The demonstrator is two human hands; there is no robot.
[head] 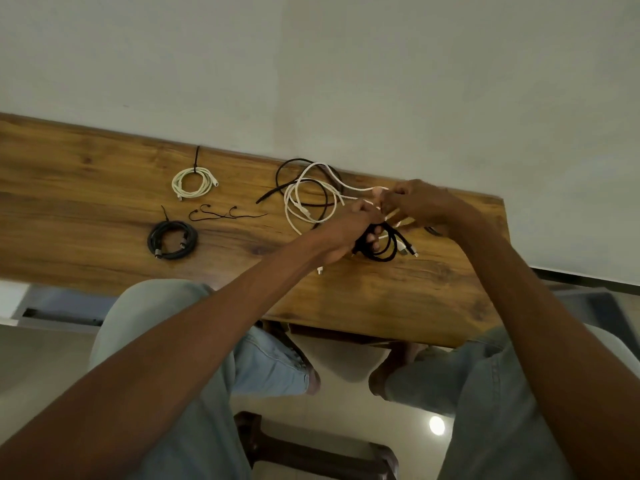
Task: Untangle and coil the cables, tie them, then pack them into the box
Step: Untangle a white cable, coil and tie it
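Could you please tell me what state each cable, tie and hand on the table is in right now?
white coiled cable: coiled, tied, lying flat.
black coiled cable: coiled, tied, lying flat.
loose ties: unused, lying on the table.
tangled cables: white and black, still knotted together, uncoiled.
left hand: gripping a black bunch of the tangle.
right hand: pinching a white strand.

Plain grey wall [346,64], wooden table [86,174], pale glossy floor [346,410]
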